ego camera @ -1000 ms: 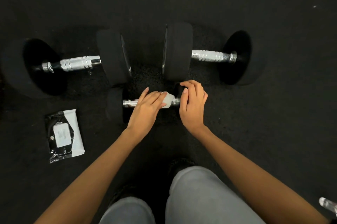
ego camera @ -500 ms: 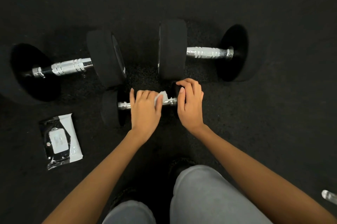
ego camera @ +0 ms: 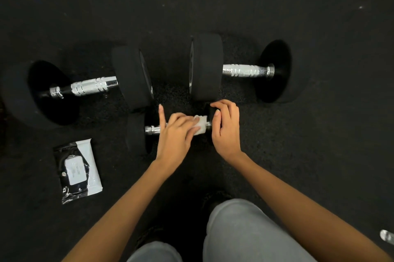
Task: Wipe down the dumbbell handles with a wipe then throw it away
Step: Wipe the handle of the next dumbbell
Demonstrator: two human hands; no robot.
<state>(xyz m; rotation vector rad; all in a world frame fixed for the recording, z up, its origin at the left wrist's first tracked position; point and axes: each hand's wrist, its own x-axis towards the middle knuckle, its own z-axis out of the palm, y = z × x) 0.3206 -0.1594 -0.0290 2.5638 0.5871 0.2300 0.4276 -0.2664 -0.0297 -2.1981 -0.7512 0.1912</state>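
A white wipe (ego camera: pixel 200 124) is pressed around the chrome handle (ego camera: pixel 154 130) of a small dumbbell (ego camera: pixel 138 132) on a black rubber floor (ego camera: pixel 319 144). The wipe is held by the left hand (ego camera: pixel 177 135), whose fingers are curled over it while the index finger (ego camera: pixel 161 115) is raised straight up. The dumbbell's far end (ego camera: pixel 210 110) is gripped and steadied just right of the wipe by the right hand (ego camera: pixel 226 131), its fingers closed over the black head. Bare chrome is seen left of the grip. Two larger dumbbells (ego camera: pixel 93 86) (ego camera: pixel 247 70) are laid beyond the hands, one to either side. A pack of wipes (ego camera: pixel 77 171) is seen well to the left of the grip, nearer the person.
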